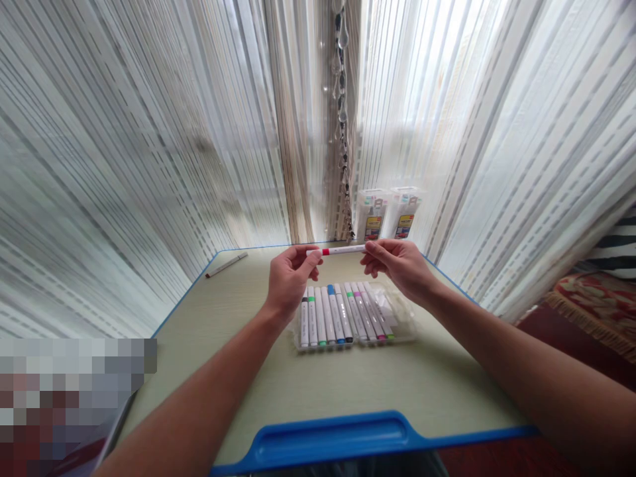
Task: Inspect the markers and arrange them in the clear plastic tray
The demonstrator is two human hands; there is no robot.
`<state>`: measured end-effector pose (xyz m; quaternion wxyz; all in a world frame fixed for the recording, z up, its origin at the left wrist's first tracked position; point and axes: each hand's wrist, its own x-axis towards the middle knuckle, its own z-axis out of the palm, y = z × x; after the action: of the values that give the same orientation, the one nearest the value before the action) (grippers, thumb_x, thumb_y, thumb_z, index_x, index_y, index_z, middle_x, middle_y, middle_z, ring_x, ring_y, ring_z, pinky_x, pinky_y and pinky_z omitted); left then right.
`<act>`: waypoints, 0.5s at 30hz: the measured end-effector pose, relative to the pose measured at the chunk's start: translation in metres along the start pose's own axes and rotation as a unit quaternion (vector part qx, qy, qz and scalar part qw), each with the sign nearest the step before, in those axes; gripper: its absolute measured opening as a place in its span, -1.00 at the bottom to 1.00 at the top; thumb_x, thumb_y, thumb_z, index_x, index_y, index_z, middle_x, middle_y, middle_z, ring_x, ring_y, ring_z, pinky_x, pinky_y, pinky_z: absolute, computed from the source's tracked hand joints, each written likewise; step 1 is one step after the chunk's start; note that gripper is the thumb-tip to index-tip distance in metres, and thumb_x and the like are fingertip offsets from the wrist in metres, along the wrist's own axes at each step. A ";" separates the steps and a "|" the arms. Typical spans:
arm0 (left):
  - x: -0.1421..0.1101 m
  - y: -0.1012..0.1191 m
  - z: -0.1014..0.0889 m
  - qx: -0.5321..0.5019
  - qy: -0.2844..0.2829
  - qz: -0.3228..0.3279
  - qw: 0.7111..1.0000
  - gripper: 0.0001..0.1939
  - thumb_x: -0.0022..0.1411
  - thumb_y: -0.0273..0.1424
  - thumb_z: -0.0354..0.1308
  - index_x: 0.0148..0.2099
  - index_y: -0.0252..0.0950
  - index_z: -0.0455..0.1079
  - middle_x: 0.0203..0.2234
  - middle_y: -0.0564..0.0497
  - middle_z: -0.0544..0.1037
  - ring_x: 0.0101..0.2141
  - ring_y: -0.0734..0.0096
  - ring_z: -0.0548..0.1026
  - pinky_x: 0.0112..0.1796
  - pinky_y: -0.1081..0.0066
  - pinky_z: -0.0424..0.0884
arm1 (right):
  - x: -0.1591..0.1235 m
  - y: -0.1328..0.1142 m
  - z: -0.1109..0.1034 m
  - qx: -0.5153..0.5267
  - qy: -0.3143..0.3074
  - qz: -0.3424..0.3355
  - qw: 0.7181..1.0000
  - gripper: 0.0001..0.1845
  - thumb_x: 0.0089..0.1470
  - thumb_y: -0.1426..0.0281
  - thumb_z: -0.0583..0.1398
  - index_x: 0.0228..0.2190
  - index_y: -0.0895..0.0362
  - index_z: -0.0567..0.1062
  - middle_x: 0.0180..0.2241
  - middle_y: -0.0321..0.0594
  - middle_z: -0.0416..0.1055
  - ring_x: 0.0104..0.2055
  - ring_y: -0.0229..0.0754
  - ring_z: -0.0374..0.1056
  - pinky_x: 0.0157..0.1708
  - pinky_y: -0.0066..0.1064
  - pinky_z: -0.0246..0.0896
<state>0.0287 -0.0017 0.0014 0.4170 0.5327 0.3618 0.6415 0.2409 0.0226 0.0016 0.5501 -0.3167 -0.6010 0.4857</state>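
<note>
A white marker with a red band is held level above the table between both my hands. My left hand pinches its end beside the red band, thumb and fingers closed on it. The opposite end sits between the thumb and fingers of my right hand. Below and a little nearer to me lies an open clear plastic case. Several white markers with green, blue, black and purple ends lie in it side by side. My left wrist hides part of the case's left edge.
Another marker with a dark reddish tip lies at the table's far left. Two clear boxes with labels stand at the back before a string curtain. The pale tabletop has a blue edge and a blue front tray.
</note>
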 end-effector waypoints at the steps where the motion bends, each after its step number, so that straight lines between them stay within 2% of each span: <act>1: 0.000 0.000 0.000 0.001 0.000 0.001 1.000 -0.74 0.08 -0.35 0.32 -0.21 -0.42 0.48 -0.50 -0.01 0.53 -0.57 0.56 0.39 -0.53 0.49 0.35 | 0.000 0.000 0.000 0.000 0.000 0.002 1.000 -0.64 -0.03 0.12 0.35 -0.50 0.21 0.57 -0.53 -0.15 0.53 -0.57 -0.27 0.40 -0.60 -0.46 0.25; 15: 0.001 -0.001 -0.001 0.007 -0.002 -0.002 1.000 -0.70 0.05 -0.30 0.34 -0.22 -0.41 0.49 -0.49 -0.02 0.54 -0.58 0.56 0.39 -0.53 0.47 0.35 | -0.001 -0.001 0.003 -0.003 0.012 0.016 1.000 -0.60 -0.10 0.08 0.38 -0.54 0.20 0.56 -0.54 -0.14 0.52 -0.58 -0.26 0.39 -0.62 -0.45 0.24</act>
<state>0.0273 -0.0003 0.0006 0.4152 0.5359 0.3663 0.6374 0.2385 0.0209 0.0028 0.5483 -0.3334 -0.5911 0.4887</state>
